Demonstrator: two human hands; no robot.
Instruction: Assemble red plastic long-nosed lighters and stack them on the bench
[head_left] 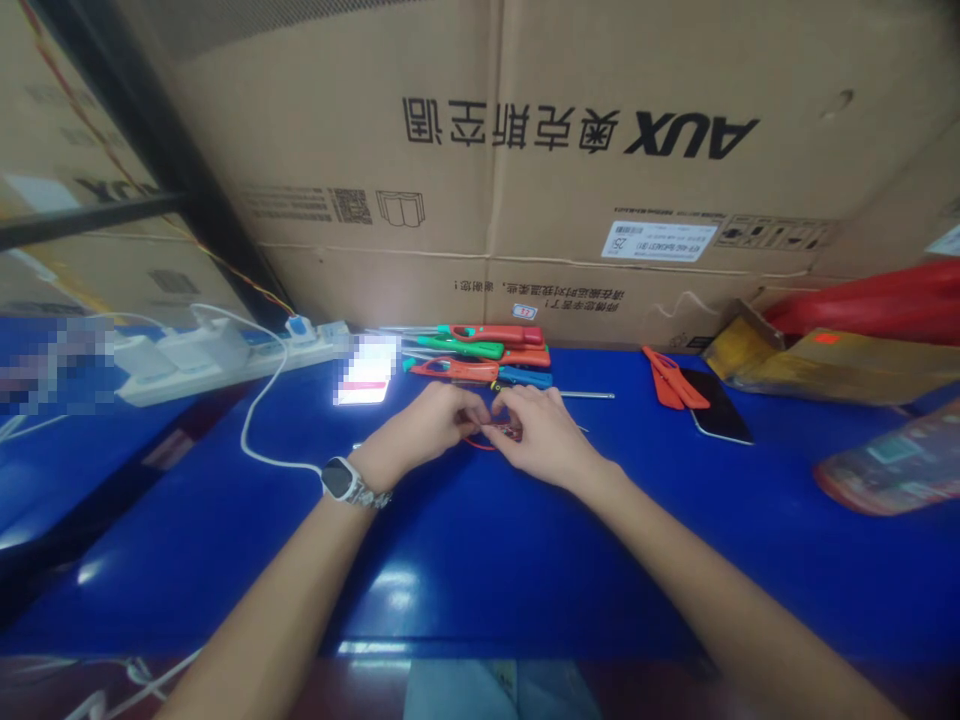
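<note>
Pinching thin red wire [482, 447] w/ L hand [439, 415] & R hand [551, 435], both abt equally nr; can't tell exact contact, partly hidden. Bows out just nearside of grip, running roughly L-R.

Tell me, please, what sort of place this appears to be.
Probably a small workshop or storeroom workbench: bright-handled tools lie on a blue tabletop, a loaded power strip sits at the left, and large AUX-printed cardboard stands behind.

Apparent workshop: tools [499, 334], cartons [555, 210]
</note>
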